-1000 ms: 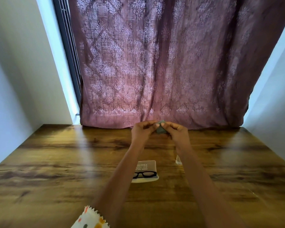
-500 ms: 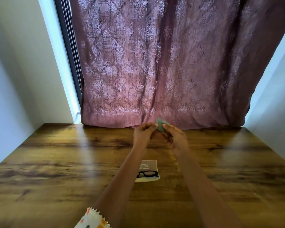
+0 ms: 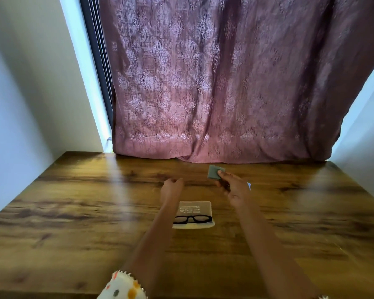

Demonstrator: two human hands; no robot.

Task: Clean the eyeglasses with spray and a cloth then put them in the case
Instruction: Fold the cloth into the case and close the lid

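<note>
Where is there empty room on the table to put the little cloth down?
Plenty: the wooden table is bare left of the left hand and right of the right hand. It is crowded only mid-table, where the glasses lie on the case.

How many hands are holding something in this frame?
1. The right hand pinches a small grey cloth above the table. The left hand is empty, beyond the glasses lying on the case.
</note>
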